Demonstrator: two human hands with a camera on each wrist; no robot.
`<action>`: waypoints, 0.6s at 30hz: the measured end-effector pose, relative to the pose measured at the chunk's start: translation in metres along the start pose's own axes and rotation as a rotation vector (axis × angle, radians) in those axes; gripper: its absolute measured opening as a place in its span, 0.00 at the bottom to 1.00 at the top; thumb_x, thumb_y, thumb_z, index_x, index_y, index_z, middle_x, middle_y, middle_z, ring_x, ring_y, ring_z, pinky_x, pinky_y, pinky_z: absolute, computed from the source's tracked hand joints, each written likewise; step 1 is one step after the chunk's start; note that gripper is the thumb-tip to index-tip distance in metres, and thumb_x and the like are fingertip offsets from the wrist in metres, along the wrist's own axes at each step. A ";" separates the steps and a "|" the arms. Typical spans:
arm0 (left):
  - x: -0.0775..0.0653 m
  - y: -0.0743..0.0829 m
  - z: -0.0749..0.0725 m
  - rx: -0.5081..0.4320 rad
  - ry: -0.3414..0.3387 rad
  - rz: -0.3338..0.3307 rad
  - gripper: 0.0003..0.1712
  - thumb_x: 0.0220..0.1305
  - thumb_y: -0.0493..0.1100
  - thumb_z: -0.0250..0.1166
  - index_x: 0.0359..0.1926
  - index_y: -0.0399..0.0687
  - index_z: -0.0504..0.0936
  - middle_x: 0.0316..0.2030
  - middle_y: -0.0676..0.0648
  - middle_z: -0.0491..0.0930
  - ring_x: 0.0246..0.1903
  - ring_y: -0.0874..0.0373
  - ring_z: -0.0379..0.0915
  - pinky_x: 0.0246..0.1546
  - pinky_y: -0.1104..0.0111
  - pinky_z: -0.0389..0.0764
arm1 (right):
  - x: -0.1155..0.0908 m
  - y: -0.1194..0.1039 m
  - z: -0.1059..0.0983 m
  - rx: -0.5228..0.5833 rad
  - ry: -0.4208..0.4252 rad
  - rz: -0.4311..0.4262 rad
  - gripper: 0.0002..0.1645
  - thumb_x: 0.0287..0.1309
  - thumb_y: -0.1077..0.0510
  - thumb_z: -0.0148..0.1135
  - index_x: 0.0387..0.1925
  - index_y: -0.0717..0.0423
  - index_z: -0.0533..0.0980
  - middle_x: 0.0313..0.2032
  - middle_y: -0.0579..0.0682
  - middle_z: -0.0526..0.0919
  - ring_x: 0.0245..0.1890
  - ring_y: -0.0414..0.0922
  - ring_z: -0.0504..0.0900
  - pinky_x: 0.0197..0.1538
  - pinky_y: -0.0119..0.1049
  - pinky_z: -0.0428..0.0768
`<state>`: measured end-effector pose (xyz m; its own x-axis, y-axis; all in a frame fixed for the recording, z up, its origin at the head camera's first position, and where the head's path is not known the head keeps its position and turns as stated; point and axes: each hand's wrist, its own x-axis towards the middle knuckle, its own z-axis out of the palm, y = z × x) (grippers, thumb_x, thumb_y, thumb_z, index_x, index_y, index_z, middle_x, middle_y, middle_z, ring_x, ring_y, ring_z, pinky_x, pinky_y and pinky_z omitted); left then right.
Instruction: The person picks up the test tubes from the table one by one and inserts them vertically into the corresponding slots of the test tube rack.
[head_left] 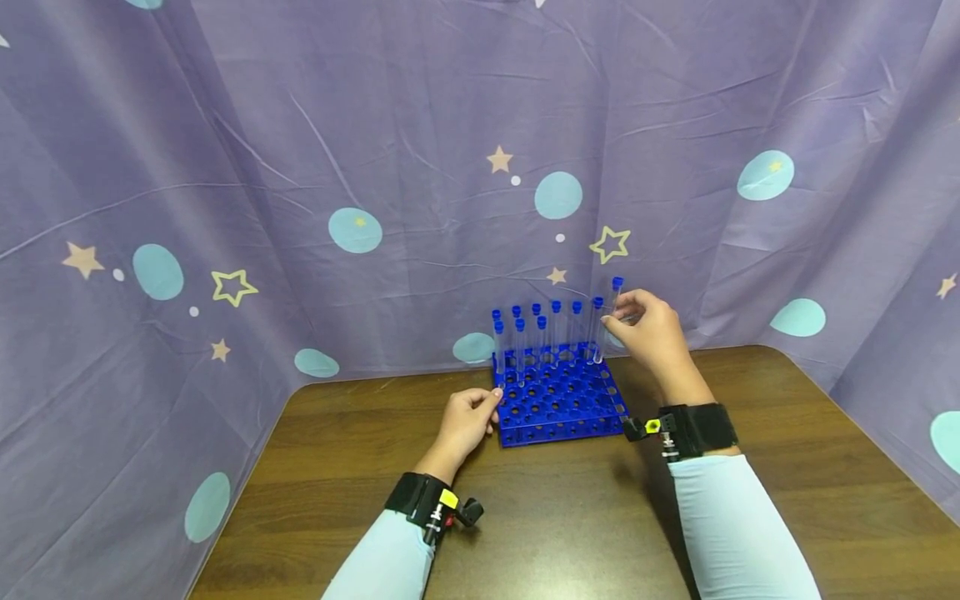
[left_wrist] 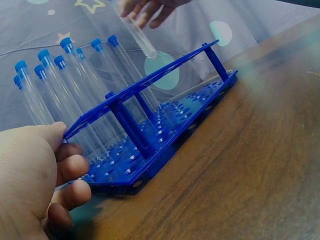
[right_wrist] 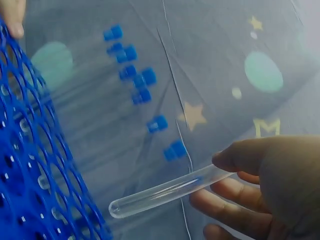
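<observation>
A blue plastic test tube rack [head_left: 562, 430] stands on the table, with several clear, blue-capped test tubes [left_wrist: 82, 75] upright along its back and left side. My left hand [head_left: 467, 421] grips the rack's near left corner; the left wrist view has the thumb on the upper plate and the fingers curled below. Above the back right corner, my right hand [head_left: 652, 333] pinches another clear test tube [right_wrist: 160, 195] between thumb and fingers. That tube tilts slightly, its blue cap [head_left: 617, 283] uppermost. Its rounded lower end [left_wrist: 150, 51] is above the upper plate in the left wrist view.
The rack rests on a brown wood-grain table [head_left: 360, 450], near its back edge. A purple curtain [head_left: 420, 167] with stars and ovals hangs behind and on both sides. Uncovered holes [head_left: 551, 390] show in the rack's front and right parts.
</observation>
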<state>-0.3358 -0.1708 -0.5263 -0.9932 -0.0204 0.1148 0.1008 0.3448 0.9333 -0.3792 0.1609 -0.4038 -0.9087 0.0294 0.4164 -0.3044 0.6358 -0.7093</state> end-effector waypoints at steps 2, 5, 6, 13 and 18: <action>0.000 0.000 0.000 0.000 -0.001 -0.002 0.21 0.83 0.53 0.70 0.38 0.40 0.93 0.24 0.49 0.86 0.17 0.60 0.75 0.23 0.71 0.76 | -0.001 -0.007 0.005 0.025 0.006 -0.018 0.19 0.75 0.56 0.76 0.58 0.62 0.83 0.49 0.62 0.94 0.49 0.63 0.93 0.55 0.62 0.89; 0.000 0.000 -0.001 -0.001 -0.002 -0.003 0.21 0.83 0.53 0.70 0.39 0.40 0.93 0.24 0.49 0.86 0.17 0.60 0.75 0.23 0.71 0.77 | -0.002 -0.011 0.016 0.061 0.027 -0.046 0.17 0.74 0.58 0.77 0.57 0.62 0.84 0.48 0.62 0.95 0.47 0.62 0.94 0.55 0.60 0.91; 0.000 0.000 -0.001 -0.001 -0.002 -0.003 0.21 0.83 0.53 0.70 0.39 0.40 0.93 0.23 0.49 0.85 0.17 0.60 0.75 0.23 0.71 0.77 | -0.002 -0.012 0.020 0.074 0.036 -0.056 0.17 0.73 0.59 0.77 0.56 0.62 0.84 0.48 0.62 0.95 0.46 0.62 0.95 0.54 0.59 0.91; 0.000 0.000 0.000 0.010 0.000 -0.003 0.21 0.84 0.53 0.69 0.38 0.41 0.93 0.23 0.53 0.84 0.18 0.60 0.75 0.23 0.71 0.77 | -0.005 -0.014 0.044 0.115 0.020 -0.082 0.16 0.74 0.59 0.77 0.57 0.61 0.84 0.47 0.60 0.95 0.45 0.59 0.96 0.50 0.56 0.92; -0.001 0.002 0.000 -0.014 -0.001 0.004 0.21 0.83 0.51 0.70 0.36 0.40 0.92 0.21 0.56 0.82 0.17 0.61 0.75 0.22 0.72 0.75 | -0.009 -0.013 0.055 0.070 -0.047 -0.074 0.20 0.76 0.58 0.76 0.62 0.63 0.84 0.48 0.61 0.93 0.47 0.60 0.95 0.52 0.57 0.93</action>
<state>-0.3349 -0.1707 -0.5247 -0.9928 -0.0184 0.1181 0.1054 0.3318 0.9374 -0.3830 0.1098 -0.4297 -0.8949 -0.0527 0.4432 -0.3890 0.5791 -0.7165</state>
